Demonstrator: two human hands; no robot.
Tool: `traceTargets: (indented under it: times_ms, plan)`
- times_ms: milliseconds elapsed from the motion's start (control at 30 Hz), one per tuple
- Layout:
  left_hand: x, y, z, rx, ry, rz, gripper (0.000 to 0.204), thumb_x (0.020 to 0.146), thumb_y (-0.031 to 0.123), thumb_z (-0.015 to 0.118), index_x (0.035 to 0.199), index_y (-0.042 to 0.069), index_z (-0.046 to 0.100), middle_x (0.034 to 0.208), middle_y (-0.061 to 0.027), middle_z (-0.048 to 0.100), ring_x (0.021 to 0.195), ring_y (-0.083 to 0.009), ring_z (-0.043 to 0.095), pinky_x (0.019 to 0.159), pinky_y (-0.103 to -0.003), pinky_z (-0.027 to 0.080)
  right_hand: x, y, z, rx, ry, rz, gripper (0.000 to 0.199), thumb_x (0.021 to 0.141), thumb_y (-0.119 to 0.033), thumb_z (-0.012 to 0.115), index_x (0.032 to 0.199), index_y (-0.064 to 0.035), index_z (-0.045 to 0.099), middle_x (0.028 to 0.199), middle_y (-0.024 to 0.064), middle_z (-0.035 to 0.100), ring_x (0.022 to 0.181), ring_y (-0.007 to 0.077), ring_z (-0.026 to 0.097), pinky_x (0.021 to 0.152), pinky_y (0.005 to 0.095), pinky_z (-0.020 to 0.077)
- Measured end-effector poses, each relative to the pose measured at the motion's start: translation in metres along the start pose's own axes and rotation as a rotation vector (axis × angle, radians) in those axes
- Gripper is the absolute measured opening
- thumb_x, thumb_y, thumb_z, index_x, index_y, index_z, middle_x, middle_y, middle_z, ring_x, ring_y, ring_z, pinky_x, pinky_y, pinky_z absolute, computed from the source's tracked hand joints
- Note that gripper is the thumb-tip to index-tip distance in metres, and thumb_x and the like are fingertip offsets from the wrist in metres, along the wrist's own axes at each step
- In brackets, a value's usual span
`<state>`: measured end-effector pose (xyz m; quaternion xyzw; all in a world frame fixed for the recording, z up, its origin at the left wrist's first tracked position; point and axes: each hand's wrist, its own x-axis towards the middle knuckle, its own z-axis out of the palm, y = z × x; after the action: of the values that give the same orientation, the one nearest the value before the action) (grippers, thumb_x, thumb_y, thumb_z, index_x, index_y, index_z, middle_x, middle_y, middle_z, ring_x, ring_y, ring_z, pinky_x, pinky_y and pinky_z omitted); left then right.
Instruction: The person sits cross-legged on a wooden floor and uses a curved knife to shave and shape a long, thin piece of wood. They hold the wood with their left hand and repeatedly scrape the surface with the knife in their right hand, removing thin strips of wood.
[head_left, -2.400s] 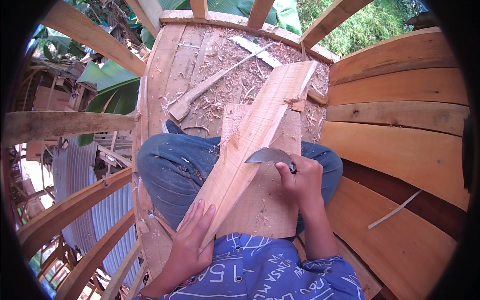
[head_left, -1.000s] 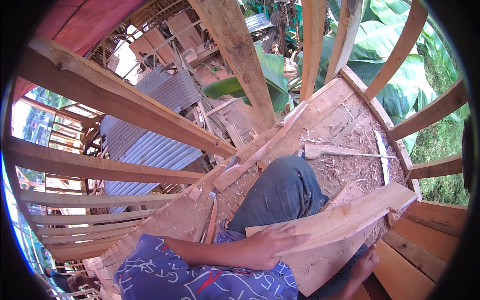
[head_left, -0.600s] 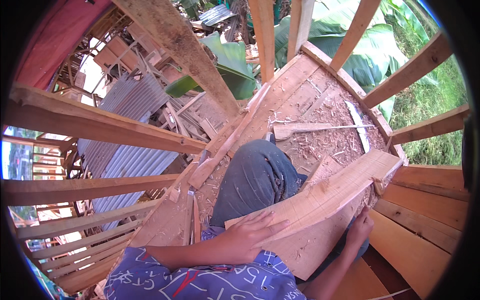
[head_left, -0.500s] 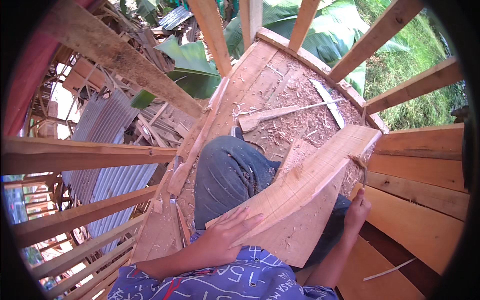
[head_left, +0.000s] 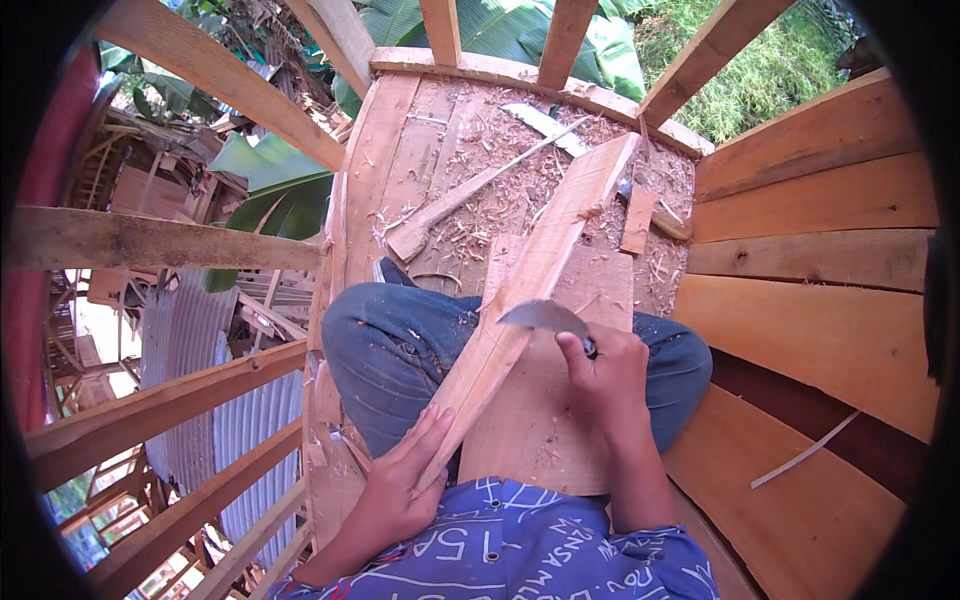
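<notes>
A long, pale wooden piece (head_left: 535, 265) slants across my lap, its far end pointing away and to the right. My left hand (head_left: 400, 490) grips its near end, fingers over the top and thumb at the side. In my right hand (head_left: 612, 372) is a knife with a short curved blade (head_left: 543, 316), its handle mostly hidden in my closed fingers. The blade lies over the middle of the piece's right edge; whether it touches I cannot tell. Under the piece, a wide board (head_left: 560, 420) rests between my crossed legs.
Shavings cover the plank floor (head_left: 410, 110). Ahead lie a stick with a thick wooden end (head_left: 425, 228) and a pale flat blade (head_left: 545, 128). A small wood block (head_left: 637, 220) is at the right. Slatted rails (head_left: 170, 400) and a plank wall (head_left: 800, 315) enclose me.
The wooden piece has swung to a steeper slant. My right hand has come from its far right edge inward and nearer, and the knife blade now shows clearly. The view has shifted too.
</notes>
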<state>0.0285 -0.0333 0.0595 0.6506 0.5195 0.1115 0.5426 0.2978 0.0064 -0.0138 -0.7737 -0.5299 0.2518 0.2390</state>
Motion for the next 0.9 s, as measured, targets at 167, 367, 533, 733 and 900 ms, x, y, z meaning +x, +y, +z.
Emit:
traceTargets:
  times_ms: [167, 367, 533, 733, 900]
  plan:
    - [-0.005, -0.006, 0.0, 0.039, -0.005, -0.004, 0.066, 0.079, -0.008, 0.058, 0.143, 0.003, 0.043, 0.144, -0.0279, 0.044, 0.136, -0.0388, 0.042, 0.109, -0.036, 0.034, 0.029, 0.057, -0.017, 0.036, 0.11, 0.309, 0.057, 0.088, -0.048, 0.064, 0.066, 0.0045, 0.06, 0.058, 0.0237, 0.055, 0.056, 0.0414, 0.057, 0.054, 0.0449, 0.0432]
    - [-0.001, -0.002, 0.004, 0.045, -0.007, -0.015, 0.068, 0.079, -0.008, 0.059, 0.144, 0.003, 0.043, 0.142, -0.0268, 0.047, 0.134, -0.0368, 0.046, 0.108, -0.036, 0.036, -0.023, 0.003, -0.007, 0.103, -0.079, -0.062, 0.054, 0.085, -0.047, 0.068, 0.063, 0.0016, 0.061, 0.054, 0.0206, 0.054, 0.054, 0.0382, 0.058, 0.052, 0.0444, 0.0443]
    - [-0.002, 0.002, 0.008, 0.067, 0.022, -0.021, 0.068, 0.08, -0.007, 0.058, 0.145, 0.004, 0.041, 0.141, -0.0265, 0.048, 0.133, -0.036, 0.047, 0.106, -0.036, 0.038, -0.009, 0.001, 0.0, 0.031, -0.079, -0.087, 0.054, 0.084, -0.05, 0.067, 0.064, -0.0003, 0.063, 0.058, 0.0203, 0.058, 0.058, 0.0383, 0.062, 0.054, 0.0452, 0.0468]
    - [-0.002, 0.007, 0.02, 0.132, 0.039, -0.01, 0.065, 0.082, -0.006, 0.058, 0.144, 0.003, 0.042, 0.144, -0.0276, 0.044, 0.135, -0.0385, 0.043, 0.108, -0.038, 0.036, 0.014, 0.03, -0.014, -0.042, 0.08, 0.187, 0.059, 0.088, -0.052, 0.062, 0.067, 0.0031, 0.062, 0.062, 0.0231, 0.059, 0.065, 0.0409, 0.062, 0.06, 0.0467, 0.0474]
    - [-0.004, -0.008, 0.016, 0.137, 0.005, 0.073, 0.066, 0.082, -0.005, 0.057, 0.145, 0.006, 0.041, 0.144, -0.0293, 0.042, 0.137, -0.0421, 0.038, 0.112, -0.042, 0.034, 0.004, 0.037, -0.039, -0.098, 0.045, 0.201, 0.055, 0.092, -0.045, 0.058, 0.07, 0.0054, 0.059, 0.06, 0.0244, 0.051, 0.059, 0.0415, 0.055, 0.058, 0.0442, 0.0432]
